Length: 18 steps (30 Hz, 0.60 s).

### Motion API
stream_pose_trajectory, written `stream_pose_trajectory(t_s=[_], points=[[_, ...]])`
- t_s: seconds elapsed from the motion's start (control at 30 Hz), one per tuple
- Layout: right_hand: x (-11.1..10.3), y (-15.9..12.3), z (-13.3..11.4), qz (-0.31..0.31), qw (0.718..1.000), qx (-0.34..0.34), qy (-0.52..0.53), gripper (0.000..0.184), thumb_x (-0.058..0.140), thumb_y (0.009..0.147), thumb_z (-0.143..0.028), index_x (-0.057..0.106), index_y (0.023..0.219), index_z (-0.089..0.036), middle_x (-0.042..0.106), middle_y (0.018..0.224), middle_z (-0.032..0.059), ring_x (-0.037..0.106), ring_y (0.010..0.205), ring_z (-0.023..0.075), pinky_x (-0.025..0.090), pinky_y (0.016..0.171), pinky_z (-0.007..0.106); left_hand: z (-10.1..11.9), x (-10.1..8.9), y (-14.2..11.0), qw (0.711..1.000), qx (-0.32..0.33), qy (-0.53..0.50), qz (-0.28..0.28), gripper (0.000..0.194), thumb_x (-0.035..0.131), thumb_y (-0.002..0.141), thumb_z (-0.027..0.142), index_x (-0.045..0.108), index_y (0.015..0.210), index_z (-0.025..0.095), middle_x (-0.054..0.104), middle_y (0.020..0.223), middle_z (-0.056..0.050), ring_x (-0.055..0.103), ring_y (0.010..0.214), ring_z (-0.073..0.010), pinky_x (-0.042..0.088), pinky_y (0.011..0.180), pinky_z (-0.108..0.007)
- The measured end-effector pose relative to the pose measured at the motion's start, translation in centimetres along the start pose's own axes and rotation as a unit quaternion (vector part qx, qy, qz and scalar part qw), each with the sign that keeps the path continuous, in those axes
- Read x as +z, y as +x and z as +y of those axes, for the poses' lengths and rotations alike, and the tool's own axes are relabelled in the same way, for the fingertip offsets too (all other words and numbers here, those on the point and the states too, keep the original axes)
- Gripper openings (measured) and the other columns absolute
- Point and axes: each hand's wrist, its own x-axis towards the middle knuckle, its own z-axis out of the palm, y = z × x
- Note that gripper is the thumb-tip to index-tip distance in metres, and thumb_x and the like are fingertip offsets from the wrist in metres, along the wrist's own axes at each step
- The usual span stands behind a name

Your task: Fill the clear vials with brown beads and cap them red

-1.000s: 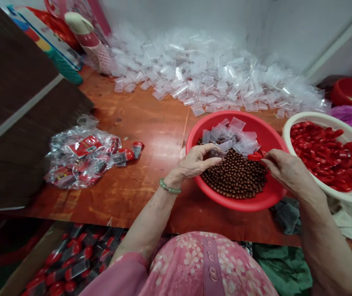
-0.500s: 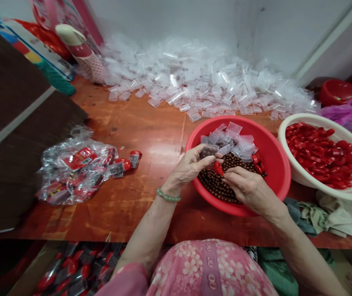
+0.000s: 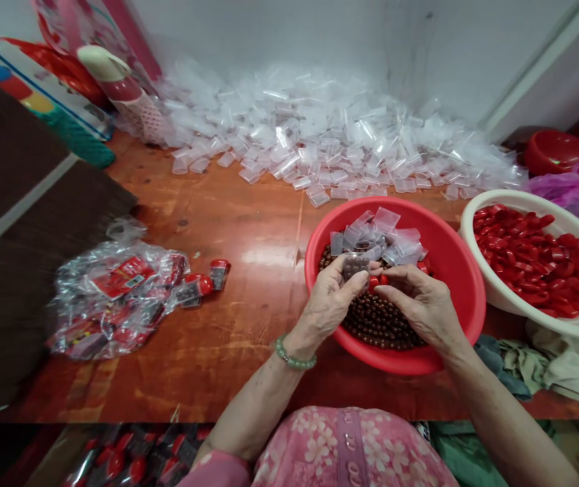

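My left hand [image 3: 331,294] grips a small clear plastic box [image 3: 355,267] with brown balls inside. Between the thumb and fingers of my right hand [image 3: 421,304] is a red cap [image 3: 377,281], held against the right end of the box. Whether the cap is seated on it I cannot tell. Both hands are over a red basin [image 3: 465,325]. Brown balls [image 3: 381,325] lie in the basin, with empty clear boxes [image 3: 391,237] heaped on them toward the back and a few red caps at the right.
A white basin [image 3: 497,297] of red caps stands at the right, cloths [image 3: 563,362] in front of it. Clear boxes [image 3: 320,149] are piled along the wall. At left lie a plastic bag [image 3: 111,297] and filled, capped boxes [image 3: 218,272]. More capped boxes [image 3: 132,460] sit below the table edge.
My right hand has brought the red cap up to the box's end. The box has turned and shifted slightly right and down with my left hand. The whole view has shifted a little.
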Motion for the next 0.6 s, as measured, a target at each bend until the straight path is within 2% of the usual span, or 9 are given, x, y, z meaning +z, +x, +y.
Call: stream_pose_trajectory(t_s=[0.1,0.2,0.27,0.37,0.47,0.6], points=[[0.1,-0.8,0.1,0.049,0.999,-0.008,-0.012,0.019,0.069,0.092,-0.028,0.071,0.11,-0.023,0.078,0.103,0.0042,0.075,0.089,0.0175,0.061,0.083,0.032,-0.7,1.1,0.1,0.999,-0.007,-0.048,0.002,0.036,0.075,0.085,0.041,0.066,0.112,0.018,0.073,0.118,-0.009,0.069,0.111,-0.0186,0.05,0.1,-0.03],[0.4,-1.4,0.1,0.078,0.996,-0.019,-0.048,0.027,0.064,0.094,-0.027,0.068,0.121,-0.024,0.077,0.114,0.0074,0.075,0.097,0.0196,0.061,0.091,0.037,-1.0,1.7,0.3,0.999,0.006,-0.043,0.0,0.037,0.073,0.088,0.042,0.066,0.115,0.018,0.072,0.124,-0.009,0.067,0.116,-0.0201,0.048,0.106,-0.033],[0.5,-1.5,0.1,0.082,0.994,-0.025,-0.065,0.03,0.064,0.094,-0.026,0.066,0.123,-0.023,0.075,0.118,0.009,0.075,0.101,0.0209,0.061,0.093,0.038,-0.8,1.8,0.4,0.999,0.017,-0.032,-0.005,0.036,0.071,0.089,0.042,0.066,0.116,0.019,0.071,0.126,-0.009,0.065,0.118,-0.0204,0.047,0.107,-0.033],[0.2,-1.2,0.0,0.055,0.996,-0.039,-0.06,0.025,0.065,0.093,-0.026,0.067,0.118,-0.024,0.076,0.115,0.0079,0.074,0.103,0.0206,0.06,0.094,0.037,-0.3,1.6,0.6,0.999,0.026,-0.002,-0.02,0.034,0.072,0.089,0.04,0.069,0.115,0.019,0.072,0.121,-0.008,0.065,0.115,-0.0196,0.047,0.107,-0.031],[-0.5,-0.6,-0.4,0.039,0.997,-0.034,-0.06,0.018,0.065,0.093,-0.025,0.069,0.111,-0.023,0.077,0.104,0.0051,0.074,0.094,0.0182,0.061,0.089,0.034,0.1,1.2,0.6,0.999,0.012,0.02,-0.027,0.031,0.075,0.086,0.037,0.071,0.11,0.018,0.074,0.114,-0.007,0.066,0.109,-0.019,0.048,0.103,-0.03],[-1.9,0.2,-1.4,0.144,0.989,0.006,-0.036,0.02,0.072,0.087,-0.027,0.068,0.107,-0.023,0.076,0.089,0.0016,0.073,0.073,0.0144,0.061,0.067,0.026,0.3,0.6,0.4,0.999,-0.034,0.024,-0.021,0.029,0.075,0.084,0.039,0.071,0.104,0.018,0.074,0.11,-0.007,0.066,0.102,-0.02,0.052,0.094,-0.032]])
